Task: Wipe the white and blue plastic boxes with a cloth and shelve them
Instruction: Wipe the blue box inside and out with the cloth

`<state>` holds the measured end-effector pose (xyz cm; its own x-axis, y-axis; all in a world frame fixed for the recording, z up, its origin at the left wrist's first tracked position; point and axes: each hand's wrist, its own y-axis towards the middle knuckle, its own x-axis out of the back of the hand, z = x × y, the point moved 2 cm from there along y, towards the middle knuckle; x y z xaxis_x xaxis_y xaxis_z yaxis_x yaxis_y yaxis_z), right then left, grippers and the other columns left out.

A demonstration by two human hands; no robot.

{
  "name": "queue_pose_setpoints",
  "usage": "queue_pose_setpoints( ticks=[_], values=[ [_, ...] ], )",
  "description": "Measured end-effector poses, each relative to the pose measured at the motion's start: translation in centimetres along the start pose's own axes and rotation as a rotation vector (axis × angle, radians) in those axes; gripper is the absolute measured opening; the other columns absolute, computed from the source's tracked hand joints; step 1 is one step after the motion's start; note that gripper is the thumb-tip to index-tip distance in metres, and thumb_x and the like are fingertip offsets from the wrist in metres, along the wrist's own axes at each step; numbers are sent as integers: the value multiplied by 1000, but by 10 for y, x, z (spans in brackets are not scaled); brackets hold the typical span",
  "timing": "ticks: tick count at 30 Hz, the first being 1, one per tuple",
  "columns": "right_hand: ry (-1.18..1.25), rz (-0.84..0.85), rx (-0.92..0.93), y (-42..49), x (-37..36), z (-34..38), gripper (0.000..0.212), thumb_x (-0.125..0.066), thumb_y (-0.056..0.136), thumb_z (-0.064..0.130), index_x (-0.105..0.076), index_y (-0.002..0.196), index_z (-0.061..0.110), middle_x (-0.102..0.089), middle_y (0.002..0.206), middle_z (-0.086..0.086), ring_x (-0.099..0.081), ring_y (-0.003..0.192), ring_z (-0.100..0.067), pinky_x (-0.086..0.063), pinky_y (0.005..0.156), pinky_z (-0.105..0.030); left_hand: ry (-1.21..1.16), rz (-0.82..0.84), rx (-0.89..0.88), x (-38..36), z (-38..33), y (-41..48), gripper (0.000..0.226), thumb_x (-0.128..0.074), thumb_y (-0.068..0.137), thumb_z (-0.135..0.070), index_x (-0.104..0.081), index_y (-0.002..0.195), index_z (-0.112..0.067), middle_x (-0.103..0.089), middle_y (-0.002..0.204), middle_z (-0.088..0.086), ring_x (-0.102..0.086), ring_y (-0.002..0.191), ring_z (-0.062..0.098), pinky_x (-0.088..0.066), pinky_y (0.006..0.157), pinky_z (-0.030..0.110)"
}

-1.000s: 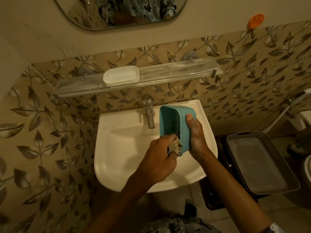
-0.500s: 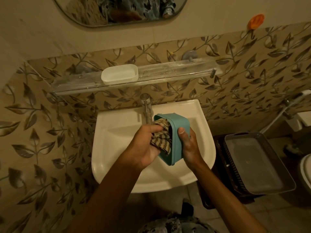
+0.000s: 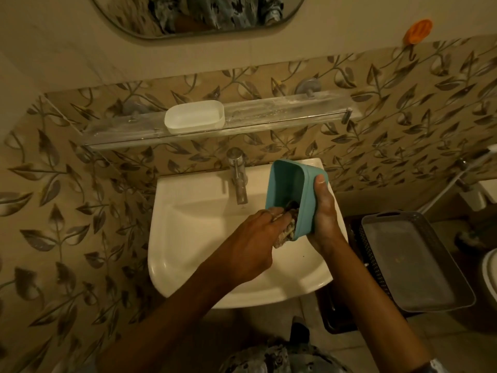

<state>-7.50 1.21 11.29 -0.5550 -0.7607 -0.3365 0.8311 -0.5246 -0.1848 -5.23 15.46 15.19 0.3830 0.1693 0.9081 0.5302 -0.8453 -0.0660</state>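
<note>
A blue box (image 3: pixel 291 195) of smooth teal plastic, rectangular with rounded corners, is held tilted on its side above the right half of a glossy white ceramic sink (image 3: pixel 193 238), its open mouth facing left. The right hand (image 3: pixel 324 211) grasps its outer wall from the right, thumb laid along the rim and palm under the lower end. The left hand (image 3: pixel 250 246) is clenched around a crumpled, patterned cloth (image 3: pixel 286 232), its fingertips pushed into the lower end of the box's interior; part of the cloth bulges out beneath the box's bottom rim.

At upper centre of the frame a white box (image 3: pixel 194 116), oval-cornered and matt, sits on a clear, dusty glass shelf (image 3: pixel 282 111) fixed to the leaf-patterned tiled wall (image 3: pixel 67 211). A chrome tap (image 3: pixel 239 179) stands just left of the blue box. At lower right a grey tray (image 3: pixel 414 259) with perforated sides rests on a dark woven basket (image 3: pixel 357 238). A mirror (image 3: pixel 193 14) edge shows at the top, and an orange oval holder (image 3: pixel 417 30) at upper right.

Half a second earlier the cloth filled the upper part of the box with the left hand beside the tap; now that hand sits lower, at the box's near end, and the box is tilted more upright.
</note>
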Motion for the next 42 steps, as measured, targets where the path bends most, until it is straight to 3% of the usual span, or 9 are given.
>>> queue_pose_setpoints(
  ticks=[4,8,17,19,23,28,31,36,42],
  values=[
    [-53,15,48,2,-6,4,87,-64,50,85,-63,111,23,-70,100,-11,-67,92,-28,-53,85,-52,-50,-61,10,-4,-7,5,46,-58,85,-8,-50,130,-17,-52,129,6,-47,121,22,-41,105,42],
    [-72,19,90,-2,-5,0,80,-60,55,85,-64,107,25,-73,94,-4,-69,88,-24,-55,81,-46,-663,-136,235,3,-9,8,25,-46,86,-15,-61,106,-19,-64,108,4,-61,102,18,-54,87,45],
    [-124,42,165,-13,-6,-21,89,-65,60,79,-49,126,22,-65,112,-4,-67,97,-10,-54,76,-24,-1773,-59,597,40,-6,17,37,-46,88,-17,-60,121,-7,-66,119,17,-60,111,30,-47,95,46],
    [-121,44,157,-14,-7,-25,104,-66,60,78,-41,136,12,-60,119,-7,-65,103,-9,-55,82,-26,-1648,-73,498,43,-9,15,38,-61,79,-23,-63,116,-13,-67,117,11,-62,109,24,-48,97,46],
    [-78,166,16,-13,-3,-33,103,-74,58,70,-42,134,9,-65,115,-1,-65,102,-9,-53,91,-42,-842,-227,174,36,-12,7,46,-76,75,-12,-58,117,-19,-65,114,-4,-61,105,3,-53,85,20],
    [501,431,-370,-22,7,-17,121,-70,52,79,-39,144,7,-48,142,-22,-47,130,-37,-49,96,-51,-210,-99,-158,19,1,-1,57,-64,78,7,-56,128,-19,-57,128,4,-50,118,18,-41,102,28],
    [593,434,-484,-23,8,-12,96,-80,52,66,-62,126,8,-61,126,-22,-60,116,-35,-50,94,-48,-80,40,-217,12,0,-8,71,-59,77,11,-46,138,-24,-46,141,4,-41,128,24,-39,106,42],
    [568,352,-399,-19,6,-10,59,-85,53,40,-74,101,8,-71,92,-13,-69,85,-22,-55,77,-31,82,162,-240,14,-6,-10,76,-48,83,9,-29,146,-29,-23,153,-3,-15,141,15,-20,117,32],
    [596,294,-268,-9,-6,-10,55,-77,60,37,-70,107,10,-69,94,-12,-67,85,-22,-57,73,-30,-328,-64,-62,6,-5,-6,58,-53,86,0,-43,138,-23,-44,140,0,-39,130,16,-37,109,40]
  ],
)
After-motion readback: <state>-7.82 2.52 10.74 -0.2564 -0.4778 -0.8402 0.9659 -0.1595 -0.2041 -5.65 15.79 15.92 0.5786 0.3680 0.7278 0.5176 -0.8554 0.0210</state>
